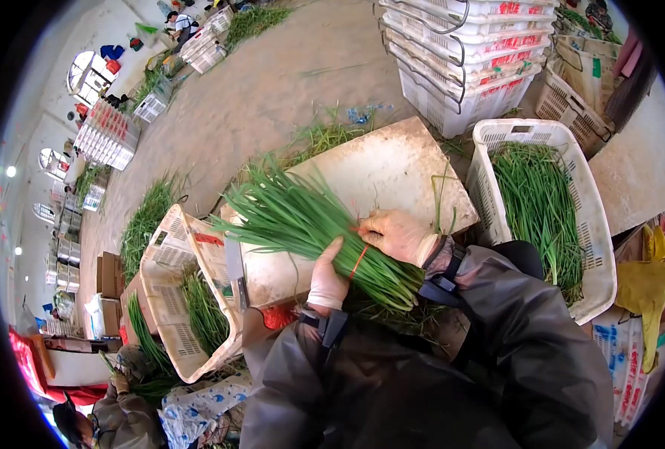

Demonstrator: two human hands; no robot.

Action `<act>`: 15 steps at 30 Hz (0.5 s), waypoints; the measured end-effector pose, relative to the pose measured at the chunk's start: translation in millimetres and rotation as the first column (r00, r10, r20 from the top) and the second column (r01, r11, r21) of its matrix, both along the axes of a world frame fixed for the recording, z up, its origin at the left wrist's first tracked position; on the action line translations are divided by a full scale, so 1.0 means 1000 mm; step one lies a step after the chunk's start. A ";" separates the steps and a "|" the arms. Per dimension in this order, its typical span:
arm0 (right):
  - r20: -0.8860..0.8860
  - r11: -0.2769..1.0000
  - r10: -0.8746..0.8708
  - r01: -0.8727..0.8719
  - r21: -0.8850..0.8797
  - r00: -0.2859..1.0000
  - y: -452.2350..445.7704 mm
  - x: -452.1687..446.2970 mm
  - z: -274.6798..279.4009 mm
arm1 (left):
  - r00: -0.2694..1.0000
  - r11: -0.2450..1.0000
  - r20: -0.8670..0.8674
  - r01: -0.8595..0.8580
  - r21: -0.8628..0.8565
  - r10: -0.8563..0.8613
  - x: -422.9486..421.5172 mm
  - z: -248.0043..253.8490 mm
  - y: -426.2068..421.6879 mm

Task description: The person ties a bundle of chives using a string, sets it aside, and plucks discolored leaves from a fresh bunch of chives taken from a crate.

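A thick bundle of long green chives [295, 217] lies slantwise in front of me, leaves to the upper left and cut stem ends to the lower right. My left hand [328, 278], gloved, is wrapped round its near side with the thumb on top. A red tie [359, 262] crosses the stems beside that hand. On the far side, my gloved right hand [397, 232] is closed in a pinch, with a bit of red tie at its fingertips. Beneath the bundle is a stained pale board [392, 161]. A knife [236, 271] lies at the board's left edge.
To the right stands a white crate [604, 247] holding chives; to the left is another crate [171, 329] with some inside. Stacked white crates [459, 82] rise beyond the board. A co-worker [123, 415] sits at lower left. Loose greens [149, 221] litter the floor.
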State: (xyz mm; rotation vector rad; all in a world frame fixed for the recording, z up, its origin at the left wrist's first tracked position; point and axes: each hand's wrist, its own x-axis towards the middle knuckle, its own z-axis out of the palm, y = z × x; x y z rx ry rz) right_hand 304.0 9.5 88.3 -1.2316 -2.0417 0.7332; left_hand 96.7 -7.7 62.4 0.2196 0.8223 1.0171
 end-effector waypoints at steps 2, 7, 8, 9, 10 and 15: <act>0.010 0.998 -0.051 0.051 -0.025 0.999 0.003 0.000 -0.006 | 1.000 1.000 -0.010 -0.011 -0.006 0.011 0.003 -0.001 -0.002; 0.109 0.963 -0.199 0.215 -0.161 0.974 0.009 0.004 0.009 | 1.000 0.999 -0.017 -0.005 -0.038 0.005 0.005 -0.005 0.001; 0.086 0.956 -0.206 0.219 -0.195 0.975 0.011 0.005 0.007 | 1.000 0.999 -0.022 -0.011 -0.039 0.010 0.005 -0.006 0.002; 0.064 0.948 -0.213 0.222 -0.228 0.975 0.013 0.005 0.004 | 1.000 0.999 -0.028 -0.016 -0.040 0.015 0.005 -0.007 0.002; -0.016 0.949 -0.183 0.173 -0.263 0.983 0.016 0.007 -0.004 | 1.000 0.999 -0.015 -0.011 -0.038 0.011 0.004 -0.010 0.003; -0.336 0.831 -0.215 -0.009 -0.556 0.917 0.027 0.002 -0.036 | 1.000 1.000 -0.019 -0.010 -0.027 0.010 0.003 -0.015 0.004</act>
